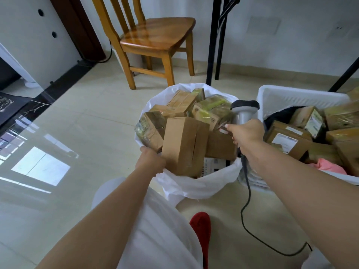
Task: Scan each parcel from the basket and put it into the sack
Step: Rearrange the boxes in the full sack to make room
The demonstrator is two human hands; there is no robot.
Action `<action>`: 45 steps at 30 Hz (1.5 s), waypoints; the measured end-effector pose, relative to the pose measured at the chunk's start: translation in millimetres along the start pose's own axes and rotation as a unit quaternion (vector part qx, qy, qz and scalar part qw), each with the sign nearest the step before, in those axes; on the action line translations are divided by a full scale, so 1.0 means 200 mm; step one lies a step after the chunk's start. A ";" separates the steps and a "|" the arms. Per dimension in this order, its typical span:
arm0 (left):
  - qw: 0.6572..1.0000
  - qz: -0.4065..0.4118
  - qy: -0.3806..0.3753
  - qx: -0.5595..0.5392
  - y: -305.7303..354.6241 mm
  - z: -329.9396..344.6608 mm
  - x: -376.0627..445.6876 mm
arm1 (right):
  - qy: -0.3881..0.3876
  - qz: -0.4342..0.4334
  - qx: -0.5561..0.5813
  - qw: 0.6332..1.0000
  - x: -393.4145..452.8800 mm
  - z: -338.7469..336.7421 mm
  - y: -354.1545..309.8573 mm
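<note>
Left hand [150,159] gripping the near rim of one white sack [196,186], right beside a plain brown parcel [183,145] standing on top at the sack's 7 o'clock. Roughly seven parcels heaped inside. Right hand [247,133] clamped round one grey scanner [245,111], cable trailing toward 6 o'clock. At 3 o'clock, one white basket [291,95], about six parcels showing. At 12 o'clock, one wooden chair [153,38].
</note>
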State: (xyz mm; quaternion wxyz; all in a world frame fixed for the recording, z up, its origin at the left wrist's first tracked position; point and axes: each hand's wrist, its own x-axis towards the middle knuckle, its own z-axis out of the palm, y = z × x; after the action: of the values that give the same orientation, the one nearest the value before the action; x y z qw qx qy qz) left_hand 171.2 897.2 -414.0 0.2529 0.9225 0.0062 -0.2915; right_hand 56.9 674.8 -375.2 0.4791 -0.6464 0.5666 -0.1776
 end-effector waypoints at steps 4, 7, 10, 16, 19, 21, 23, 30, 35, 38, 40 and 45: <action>0.997 -0.063 -0.006 -0.051 0.00 0.00 0.03 | 0.035 0.036 -0.029 0.998 0.02 -0.07 0.10; 0.998 -0.059 -0.018 -0.021 0.00 -0.01 0.06 | 0.036 0.056 -0.035 0.997 0.01 -0.09 0.18; 0.997 -0.052 -0.053 -0.033 0.02 -0.01 0.05 | 0.037 0.067 -0.038 0.996 -0.02 -0.09 0.23; 0.988 -0.093 -0.064 -0.110 0.01 0.00 0.16 | 0.019 0.086 -0.077 0.993 -0.08 0.00 0.32; 0.984 -0.078 -0.045 -0.152 -0.01 -0.03 0.23 | 0.024 0.093 -0.091 0.991 -0.09 0.05 0.38; 0.982 -0.098 -0.046 -0.152 -0.02 -0.03 0.27 | 0.028 0.097 -0.094 0.990 -0.10 0.07 0.40; 0.983 -0.118 -0.050 -0.129 -0.05 -0.03 0.30 | 0.025 0.107 -0.096 0.989 -0.09 0.08 0.43; 0.998 -0.063 0.025 -0.008 0.00 -0.04 0.22 | 0.011 0.143 -0.091 0.985 -0.05 0.07 0.43; 0.994 0.008 0.102 -0.034 0.03 -0.13 0.22 | 0.030 0.125 -0.041 0.991 0.06 -0.01 0.28; 0.996 0.041 0.073 0.022 0.03 -0.16 0.17 | 0.025 0.110 -0.068 0.991 0.08 -0.07 0.24; 0.994 0.058 0.081 0.036 0.04 -0.19 0.14 | 0.012 0.105 -0.091 0.990 0.08 -0.10 0.22; 0.993 0.069 0.090 0.026 0.04 -0.23 0.15 | 0.001 0.108 -0.129 0.986 0.07 -0.12 0.19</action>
State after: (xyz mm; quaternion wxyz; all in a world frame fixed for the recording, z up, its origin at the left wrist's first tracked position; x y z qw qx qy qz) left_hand 221.8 907.9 -393.0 0.2470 0.9495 -0.0421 -0.1888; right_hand 20.9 655.7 -398.4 0.4073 -0.6379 0.6516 -0.0509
